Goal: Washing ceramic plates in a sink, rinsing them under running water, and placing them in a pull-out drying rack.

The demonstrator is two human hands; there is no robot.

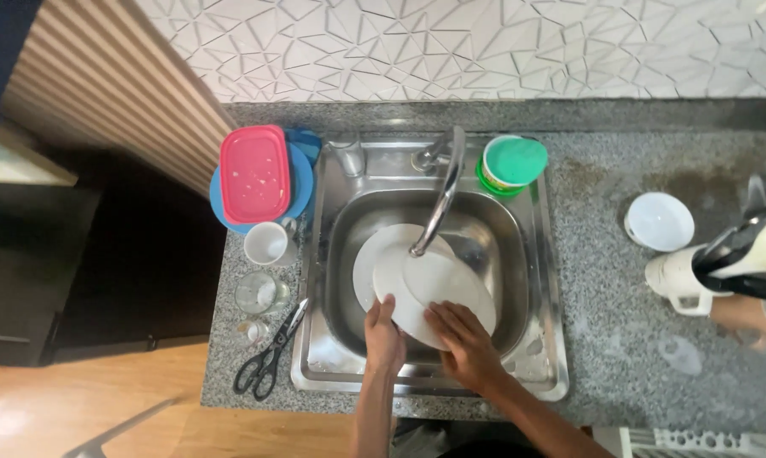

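The left hand (384,337) grips the near rim of a round white ceramic plate (434,293), fingers curled over its edge. Just to its right, the right hand (462,341) lies flat on the plate's face, fingers spread and pressing down rather than clasping. That plate tilts over a second white plate (376,259), which lies beneath it and shows a little to the left of the hands, both inside the square stainless steel sink (527,254). Beyond the hands, a curved chrome tap (442,191) arches over the plates.

Left of the left hand, on the speckled grey granite counter (603,297), lie black-handled scissors (268,360), then a clear drinking glass (258,293) and a white mug (268,243). Farther off sits a pink rectangular plastic lid (254,173) on a blue round plate (302,182).

Beyond the right hand stands a green-lidded round tub (510,164) at the sink's far corner. Well to the right rest a white round lid (659,220) and a white utensil holder (679,280).
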